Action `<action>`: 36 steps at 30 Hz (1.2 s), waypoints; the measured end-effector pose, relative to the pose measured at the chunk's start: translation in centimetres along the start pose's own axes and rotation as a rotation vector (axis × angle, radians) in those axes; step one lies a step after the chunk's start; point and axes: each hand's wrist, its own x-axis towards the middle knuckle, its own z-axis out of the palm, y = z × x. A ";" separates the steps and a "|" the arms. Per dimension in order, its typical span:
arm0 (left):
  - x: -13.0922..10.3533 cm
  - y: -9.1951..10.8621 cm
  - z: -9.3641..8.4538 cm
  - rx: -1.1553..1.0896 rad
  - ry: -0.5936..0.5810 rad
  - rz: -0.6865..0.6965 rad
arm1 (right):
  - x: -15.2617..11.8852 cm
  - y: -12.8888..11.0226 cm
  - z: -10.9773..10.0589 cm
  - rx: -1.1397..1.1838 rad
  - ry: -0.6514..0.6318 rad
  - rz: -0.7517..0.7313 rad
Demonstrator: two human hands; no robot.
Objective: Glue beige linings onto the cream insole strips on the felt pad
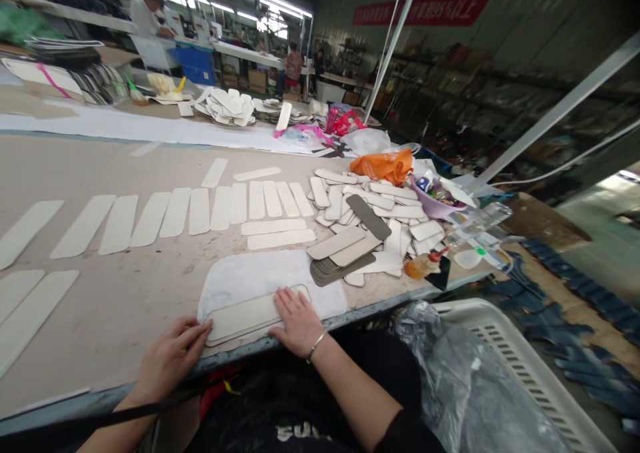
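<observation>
Two long white panels with rounded corners and dark edges lie stacked, slightly out of line, near the front edge of the table; the upper one is a white panel (pixel 240 314). A white cloth (pixel 235 273) is spread beneath them. My left hand (pixel 173 353) has its thumb and bent fingers closed on the left end of the panel. With fingers stretched out, my right hand (pixel 299 321) rests flat on the panel's right part; a bracelet is on that wrist. Grey panels (pixel 343 266) lie stacked just beyond the cloth's right side.
Rows of white strips (pixel 175 213) lie across the table. A heap of white pieces (pixel 395 203), an orange bag (pixel 385 166), a purple basin (pixel 435 203) and a glue bottle (pixel 423 266) stand right. A plastic crate (pixel 530 353) is beside me. People work in the background.
</observation>
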 end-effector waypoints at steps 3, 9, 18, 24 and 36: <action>0.2 0.8 -0.3 -0.032 -0.009 -0.047 | -1.0 2.4 -0.2 -0.032 -0.009 0.088; 0.3 1.0 -1.8 -0.174 0.032 -0.213 | -1.1 2.5 0.8 -0.064 -0.020 0.116; 0.9 5.9 -1.0 -0.152 -0.107 0.167 | -1.2 2.5 0.8 -0.083 -0.025 0.115; 2.1 8.2 0.4 0.065 -0.390 0.364 | -1.1 2.3 0.6 -0.104 -0.053 0.110; 0.0 0.1 0.3 0.307 -0.176 0.489 | -1.0 0.5 -0.5 -0.007 -0.001 0.164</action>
